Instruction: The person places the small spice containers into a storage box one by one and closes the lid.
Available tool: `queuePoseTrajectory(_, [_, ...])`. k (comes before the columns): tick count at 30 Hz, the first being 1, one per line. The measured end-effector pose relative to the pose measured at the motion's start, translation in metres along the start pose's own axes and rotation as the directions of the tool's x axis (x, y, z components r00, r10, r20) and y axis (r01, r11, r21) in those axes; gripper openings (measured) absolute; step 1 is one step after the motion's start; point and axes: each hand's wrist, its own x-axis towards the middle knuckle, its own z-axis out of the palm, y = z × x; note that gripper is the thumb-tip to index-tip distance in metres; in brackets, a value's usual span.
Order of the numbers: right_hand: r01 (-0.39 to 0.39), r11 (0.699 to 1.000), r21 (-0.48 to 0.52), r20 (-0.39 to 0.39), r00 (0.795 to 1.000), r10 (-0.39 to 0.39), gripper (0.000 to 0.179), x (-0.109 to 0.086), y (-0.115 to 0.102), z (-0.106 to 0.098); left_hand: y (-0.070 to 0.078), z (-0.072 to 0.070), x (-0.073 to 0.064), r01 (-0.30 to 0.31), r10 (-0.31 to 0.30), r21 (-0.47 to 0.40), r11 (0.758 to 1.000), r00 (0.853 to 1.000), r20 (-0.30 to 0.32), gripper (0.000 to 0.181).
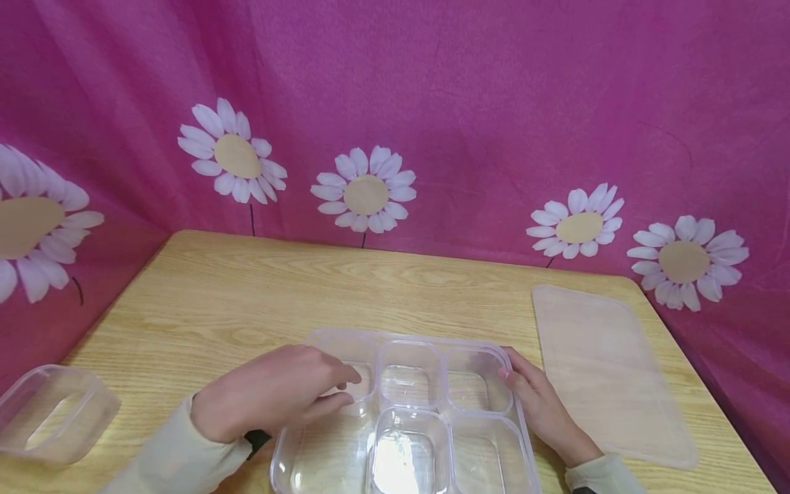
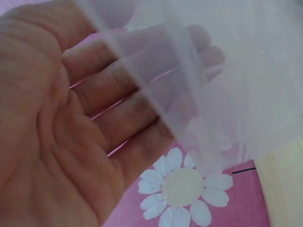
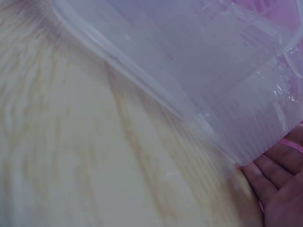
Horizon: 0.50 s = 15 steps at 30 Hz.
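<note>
A clear plastic box stands at the table's front, holding several small clear bins, among them a back middle bin and a front middle bin. My left hand is over the box's back left, at the bin there, with thumb and index fingertips apart. In the left wrist view its fingers are nearly straight behind see-through plastic. My right hand grips the box's back right corner, thumb at the rim. Fingers lie along the outside wall in the right wrist view.
A flat translucent lid lies on the table to the right. Another small clear bin rests at the left edge. Pink cloth with daisies hangs behind the wooden table.
</note>
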Motion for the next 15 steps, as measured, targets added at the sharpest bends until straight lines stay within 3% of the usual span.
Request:
queuePoseTrajectory(4, [0.003, 1.000, -0.002, -0.006, 1.000, -0.003, 0.035, 0.000, 0.000, 0.000, 0.001, -0.006, -0.003, 0.012, -0.012, 0.009, 1.000, 1.000, -0.029, 0.007])
queuePoseTrajectory(8, [0.010, 1.000, 0.005, 0.000, 1.000, -0.010, 0.036, -0.001, 0.001, 0.000, 0.000, -0.012, -0.007, 0.038, -0.038, 0.006, 0.999, 0.997, -0.070, 0.019])
queuePoseTrajectory(11, [0.011, 1.000, 0.007, 0.004, 1.000, -0.011, 0.036, -0.001, 0.001, 0.000, -0.001, -0.015, -0.008, 0.035, -0.032, 0.017, 0.999, 0.990, -0.141, 0.020])
queuePoseTrajectory(15, [0.016, 1.000, 0.003, 0.000, 1.000, -0.016, 0.036, 0.000, 0.001, 0.000, -0.005, -0.019, -0.011, 0.050, -0.024, 0.096, 0.994, 0.966, -0.256, 0.010])
